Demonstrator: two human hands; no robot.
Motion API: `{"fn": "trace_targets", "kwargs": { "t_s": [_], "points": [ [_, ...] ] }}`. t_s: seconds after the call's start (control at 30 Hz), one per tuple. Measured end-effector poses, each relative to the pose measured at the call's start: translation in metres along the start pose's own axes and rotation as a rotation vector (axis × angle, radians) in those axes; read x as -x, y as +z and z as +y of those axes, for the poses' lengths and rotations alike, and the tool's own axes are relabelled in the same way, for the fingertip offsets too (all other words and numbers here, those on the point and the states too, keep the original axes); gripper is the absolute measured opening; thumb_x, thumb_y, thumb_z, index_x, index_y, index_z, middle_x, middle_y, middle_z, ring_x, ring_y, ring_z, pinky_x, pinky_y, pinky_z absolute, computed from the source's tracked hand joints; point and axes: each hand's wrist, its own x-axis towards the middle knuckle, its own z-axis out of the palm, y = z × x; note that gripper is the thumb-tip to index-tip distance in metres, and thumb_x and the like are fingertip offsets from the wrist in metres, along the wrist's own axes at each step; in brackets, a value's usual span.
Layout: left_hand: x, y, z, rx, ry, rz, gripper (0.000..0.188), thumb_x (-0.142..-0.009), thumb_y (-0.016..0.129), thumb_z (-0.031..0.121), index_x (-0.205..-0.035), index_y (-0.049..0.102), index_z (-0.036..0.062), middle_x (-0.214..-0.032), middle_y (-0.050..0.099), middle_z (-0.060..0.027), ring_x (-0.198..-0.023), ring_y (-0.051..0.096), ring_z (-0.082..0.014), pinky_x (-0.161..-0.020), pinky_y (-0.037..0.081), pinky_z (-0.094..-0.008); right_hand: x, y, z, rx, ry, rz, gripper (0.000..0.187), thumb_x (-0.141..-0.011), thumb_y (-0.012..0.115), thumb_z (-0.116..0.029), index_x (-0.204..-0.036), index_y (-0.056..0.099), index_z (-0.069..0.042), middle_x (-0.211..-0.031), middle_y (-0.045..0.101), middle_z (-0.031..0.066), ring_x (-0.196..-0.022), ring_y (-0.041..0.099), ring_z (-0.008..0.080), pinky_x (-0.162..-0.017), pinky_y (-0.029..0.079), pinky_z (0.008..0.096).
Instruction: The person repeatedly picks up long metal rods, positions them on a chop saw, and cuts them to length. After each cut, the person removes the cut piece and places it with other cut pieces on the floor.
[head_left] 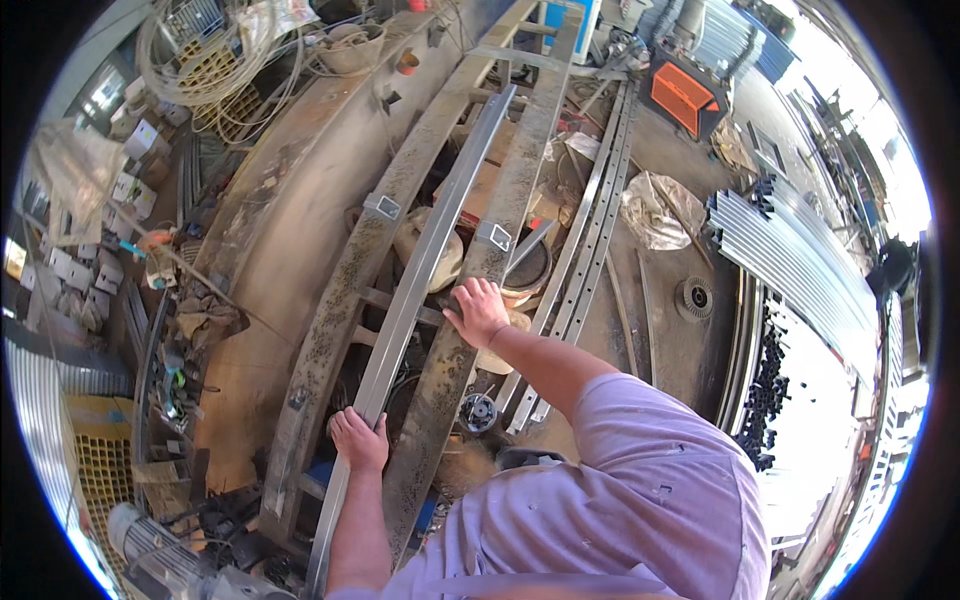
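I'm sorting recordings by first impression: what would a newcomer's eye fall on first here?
Probably the long, straight silver metal tube running up the middle, with the left hand on its lower part. The bright orange-and-black box at upper right likely comes next, then the tangled coil of pale, thin line at upper left.

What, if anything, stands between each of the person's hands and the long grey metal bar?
Nothing visible does for the left hand: it touches the long grey metal bar. The right hand rests on the right-hand rail; between it and the bar lies a gap, spanned by a crosspiece.
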Motion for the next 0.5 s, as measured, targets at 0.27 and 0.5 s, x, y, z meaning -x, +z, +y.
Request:
{"fn": "trace_targets", "kwargs": {
  "t_s": [0.27, 0.5],
  "points": [
    [-0.074, 0.010, 0.060, 0.061, -0.005, 0.016, 0.054, -0.086, 0.085, 0.045, -0.107, 0.055, 0.0057, -0.107, 0.057, -0.0154, -0.109, 0.056, -0.0391, -0.095, 0.048, -0.0518, 0.001, -0.005, -0.001, -0.027, -0.025, 0.031, 0.042, -0.094, 0.074, -0.043, -0.120, 0.068, -0.010, -0.113, 0.060, 0.0119, -0.111, 0.057, 0.0327, -0.098, 0.044, 0.0463],
    [-0.141, 0.037, 0.110, 0.129, 0.030, 0.152, 0.058, -0.085, 0.087, 0.047, -0.111, 0.056, 0.0052, -0.111, 0.057, -0.0158, -0.112, 0.057, -0.0395, -0.098, 0.048, -0.0510, -0.001, -0.005, 0.003, -0.050, -0.017, -0.001, 0.044, -0.096, 0.071, -0.047, -0.122, 0.067, -0.011, -0.114, 0.060, 0.0114, -0.115, 0.058, 0.0323, -0.101, 0.044, 0.0461]
  ]
}}
